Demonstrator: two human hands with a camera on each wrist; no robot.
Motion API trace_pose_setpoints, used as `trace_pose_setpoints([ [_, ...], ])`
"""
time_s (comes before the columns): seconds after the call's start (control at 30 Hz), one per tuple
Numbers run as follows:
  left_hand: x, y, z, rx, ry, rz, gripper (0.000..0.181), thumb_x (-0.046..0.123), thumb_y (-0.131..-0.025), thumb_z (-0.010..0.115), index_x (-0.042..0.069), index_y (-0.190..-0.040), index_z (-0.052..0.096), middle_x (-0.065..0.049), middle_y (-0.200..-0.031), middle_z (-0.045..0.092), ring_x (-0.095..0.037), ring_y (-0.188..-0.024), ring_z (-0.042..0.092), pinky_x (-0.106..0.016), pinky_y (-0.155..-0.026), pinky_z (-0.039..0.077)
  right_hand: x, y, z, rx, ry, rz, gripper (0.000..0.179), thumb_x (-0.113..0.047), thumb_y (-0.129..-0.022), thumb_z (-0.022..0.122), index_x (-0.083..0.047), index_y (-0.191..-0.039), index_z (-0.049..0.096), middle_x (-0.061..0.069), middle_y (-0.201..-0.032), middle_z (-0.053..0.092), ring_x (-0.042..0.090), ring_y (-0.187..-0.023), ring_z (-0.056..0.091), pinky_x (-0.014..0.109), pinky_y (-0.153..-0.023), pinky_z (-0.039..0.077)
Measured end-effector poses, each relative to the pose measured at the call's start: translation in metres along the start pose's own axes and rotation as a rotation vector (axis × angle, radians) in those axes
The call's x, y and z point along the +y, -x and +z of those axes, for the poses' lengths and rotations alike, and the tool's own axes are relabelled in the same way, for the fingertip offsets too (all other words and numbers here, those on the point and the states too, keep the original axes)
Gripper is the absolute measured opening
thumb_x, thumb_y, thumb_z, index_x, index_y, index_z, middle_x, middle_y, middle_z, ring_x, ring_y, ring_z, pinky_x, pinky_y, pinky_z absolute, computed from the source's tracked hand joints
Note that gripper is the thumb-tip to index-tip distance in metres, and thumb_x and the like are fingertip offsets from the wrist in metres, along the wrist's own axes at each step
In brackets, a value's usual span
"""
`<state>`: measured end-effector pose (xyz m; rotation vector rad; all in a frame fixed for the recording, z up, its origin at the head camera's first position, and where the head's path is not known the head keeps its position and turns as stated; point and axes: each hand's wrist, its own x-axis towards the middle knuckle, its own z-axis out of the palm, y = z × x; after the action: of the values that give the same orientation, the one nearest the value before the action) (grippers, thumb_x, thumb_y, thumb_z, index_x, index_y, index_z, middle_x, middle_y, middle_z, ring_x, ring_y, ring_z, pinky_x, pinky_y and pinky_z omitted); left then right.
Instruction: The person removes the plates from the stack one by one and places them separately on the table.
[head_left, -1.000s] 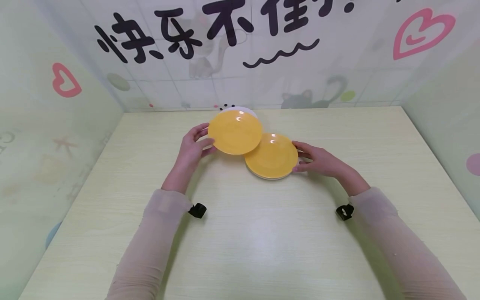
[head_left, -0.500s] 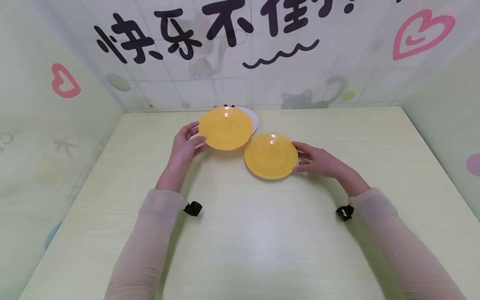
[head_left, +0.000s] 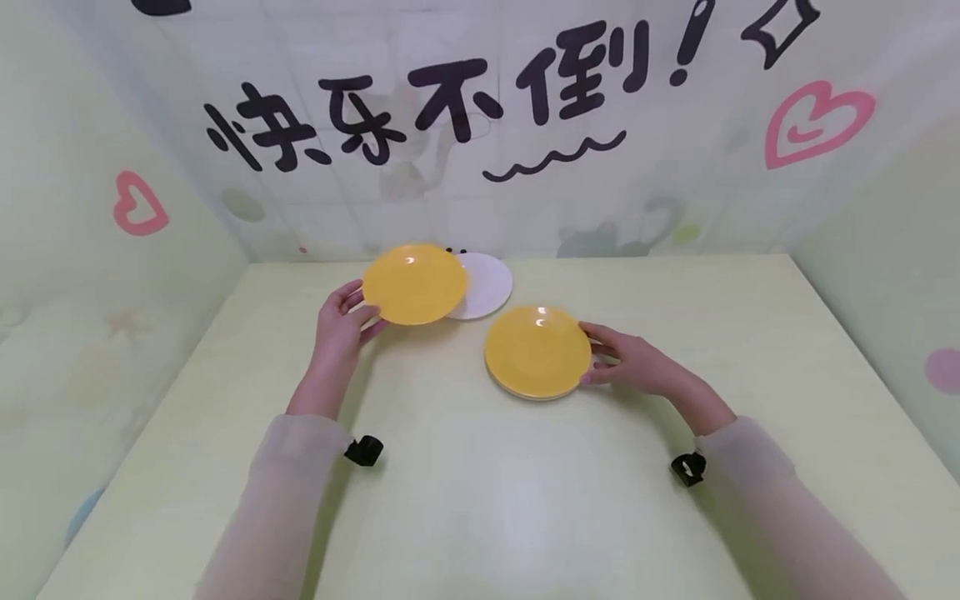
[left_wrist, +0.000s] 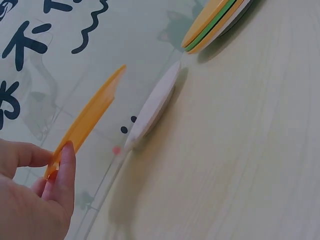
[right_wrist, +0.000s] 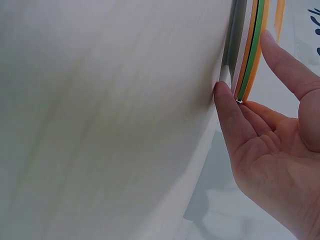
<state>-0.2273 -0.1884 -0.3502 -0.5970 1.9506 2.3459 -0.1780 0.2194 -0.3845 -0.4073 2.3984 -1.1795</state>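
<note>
A yellow plate [head_left: 415, 283] is pinched at its left edge by my left hand [head_left: 339, 329], held above the table. The left wrist view shows the thumb and fingers on either side of its rim. A white plate [head_left: 489, 287] lies flat at the back, partly covered by the yellow one in the head view. Right of centre sits a stack of plates [head_left: 537, 354] topped by a yellow one; in the right wrist view its edges [right_wrist: 250, 55] show orange, green and white layers. My right hand [head_left: 633, 364] holds the stack's right edge, thumb by the top plate and fingers low.
A pale wooden table [head_left: 480, 500] fills the foreground. Behind it rises a printed backdrop [head_left: 360, 208] with black lettering, and side walls stand left and right. Black wrist straps [head_left: 365, 451] hang at both cuffs.
My left hand has carried the yellow plate leftward, away from the stack, uncovering more of the white plate. The right hand stays at the stack. The head view has tilted upward slightly.
</note>
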Motion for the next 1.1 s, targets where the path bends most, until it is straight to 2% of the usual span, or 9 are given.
trace_pose_setpoints([
  [0.23, -0.004, -0.005, -0.025, 0.097, 0.026, -0.022, 0.065, -0.01, -0.093, 0.053, 0.012, -0.15, 0.032, 0.008, -0.115, 0.046, -0.007, -0.091, 0.061, -0.018, -0.075, 0.062, 0.002, 0.002, 0.02, -0.019, -0.03, 0.015, 0.092, -0.029, -0.088, 0.077, -0.004, -0.158, 0.022, 0.018, -0.162, 0.03, 0.038, -0.145, 0.039, 0.048, -0.114, 0.044],
  [0.43, -0.003, -0.011, -0.038, 0.185, 0.034, -0.045, 0.064, -0.009, -0.094, 0.053, 0.014, -0.15, 0.032, 0.008, -0.113, 0.044, -0.008, -0.09, 0.058, -0.018, -0.073, 0.062, -0.001, 0.002, 0.022, -0.031, -0.027, 0.012, 0.092, -0.03, -0.089, 0.076, -0.004, -0.158, 0.022, 0.018, -0.162, 0.029, 0.038, -0.145, 0.039, 0.047, -0.114, 0.044],
  [0.57, -0.001, -0.019, -0.039, 0.186, 0.046, -0.045, 0.065, -0.008, -0.094, 0.052, 0.014, -0.151, 0.031, 0.008, -0.112, 0.044, -0.008, -0.087, 0.059, -0.017, -0.07, 0.061, -0.006, -0.001, 0.015, -0.005, 0.002, 0.019, 0.092, -0.031, -0.089, 0.076, -0.005, -0.158, 0.022, 0.017, -0.162, 0.03, 0.037, -0.145, 0.039, 0.048, -0.114, 0.044],
  [0.67, -0.002, -0.024, -0.036, 0.19, 0.061, -0.069, 0.064, -0.008, -0.095, 0.052, 0.015, -0.15, 0.031, 0.008, -0.112, 0.045, -0.008, -0.087, 0.059, -0.016, -0.069, 0.061, -0.007, 0.0, 0.009, -0.003, 0.012, 0.026, 0.092, -0.031, -0.088, 0.076, -0.006, -0.158, 0.022, 0.017, -0.162, 0.03, 0.038, -0.145, 0.039, 0.048, -0.114, 0.044],
  [0.9, -0.008, -0.034, -0.03, 0.188, 0.107, -0.126, 0.062, -0.008, -0.094, 0.053, 0.018, -0.147, 0.034, 0.007, -0.112, 0.045, -0.01, -0.091, 0.058, -0.02, -0.081, 0.061, -0.006, 0.004, 0.002, 0.015, 0.053, 0.024, 0.091, -0.032, -0.089, 0.075, -0.004, -0.158, 0.023, 0.019, -0.162, 0.031, 0.038, -0.145, 0.039, 0.049, -0.113, 0.044],
  [1.1, -0.009, -0.041, -0.029, 0.207, 0.131, -0.133, 0.066, -0.014, -0.093, 0.051, 0.017, -0.148, 0.035, 0.006, -0.11, 0.044, -0.01, -0.092, 0.057, -0.02, -0.076, 0.062, -0.006, 0.002, 0.0, 0.015, 0.059, 0.015, 0.09, -0.031, -0.089, 0.075, -0.003, -0.157, 0.023, 0.02, -0.162, 0.031, 0.039, -0.144, 0.039, 0.049, -0.114, 0.044],
])
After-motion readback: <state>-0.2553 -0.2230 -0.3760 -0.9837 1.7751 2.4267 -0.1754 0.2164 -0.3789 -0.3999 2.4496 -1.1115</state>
